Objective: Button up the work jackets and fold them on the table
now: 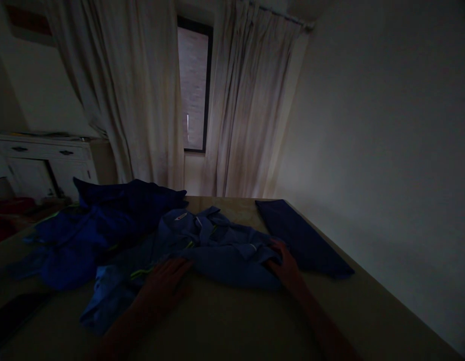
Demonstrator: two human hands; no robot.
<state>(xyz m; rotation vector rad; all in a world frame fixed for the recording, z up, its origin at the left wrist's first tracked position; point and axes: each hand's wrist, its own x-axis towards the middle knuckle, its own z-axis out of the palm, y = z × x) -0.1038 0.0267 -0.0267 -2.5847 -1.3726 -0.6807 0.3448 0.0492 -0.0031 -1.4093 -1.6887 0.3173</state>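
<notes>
Hands bracket the blue shirt (217, 248) lying crosswise on the worktop (232, 321): left hand (166, 283) flat, fingers spread, at its near-left edge; right hand (287, 265) on its right end, grip unclear in the gloom.

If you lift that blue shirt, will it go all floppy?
Probably floppy: the blue shirt already lies rumpled and creased on the table. It would likely sag from wherever the left hand or right hand grips it.
</notes>
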